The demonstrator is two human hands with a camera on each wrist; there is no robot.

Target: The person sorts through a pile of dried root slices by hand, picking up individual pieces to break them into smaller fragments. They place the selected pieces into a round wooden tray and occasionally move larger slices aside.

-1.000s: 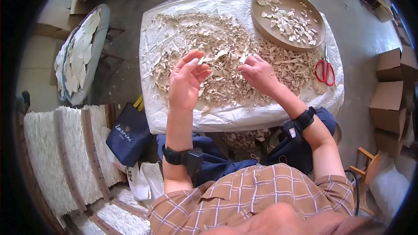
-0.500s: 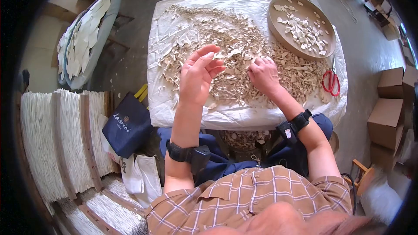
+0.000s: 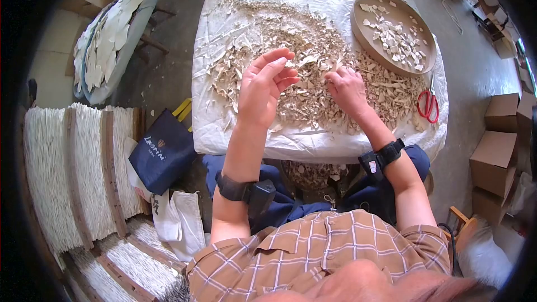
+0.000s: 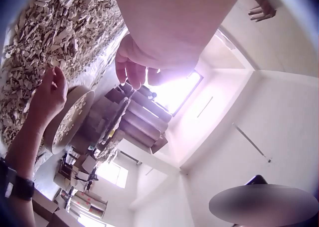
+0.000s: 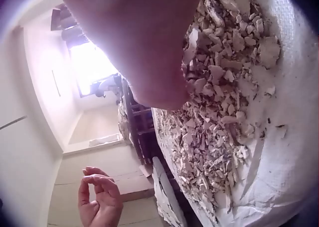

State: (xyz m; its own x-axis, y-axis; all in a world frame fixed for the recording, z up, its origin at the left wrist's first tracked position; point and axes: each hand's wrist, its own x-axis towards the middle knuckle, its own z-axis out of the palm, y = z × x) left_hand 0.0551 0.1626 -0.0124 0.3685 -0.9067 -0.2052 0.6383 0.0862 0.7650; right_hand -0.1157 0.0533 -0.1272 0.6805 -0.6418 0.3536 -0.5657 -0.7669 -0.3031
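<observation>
Pale, broken chips (image 3: pixel 313 61) are spread in a thick layer over a white sheet on the table. My left hand (image 3: pixel 263 89) is raised over the left part of them, thumb and fingers curved towards each other. A small whitish bit shows by its fingertips; I cannot tell whether they hold it. In the right wrist view the left hand (image 5: pixel 102 199) has the same rounded shape. My right hand (image 3: pixel 348 92) is low at the middle of the layer, fingers bunched and pinching at a pale chip. Its fingertips are mostly hidden in the right wrist view.
A round tan tray (image 3: pixel 358 25) with larger white pieces stands at the back right. Red-handled scissors (image 3: pixel 429 106) lie at the table's right edge. A navy bag (image 3: pixel 162 151) and packed racks of white sheets (image 3: pixel 50 173) stand left; cardboard boxes (image 3: pixel 495 154) stand right.
The head view has shifted, so the table sits farther right and slightly higher. My left hand has moved a little right over the chips; my right hand stays low at the layer.
</observation>
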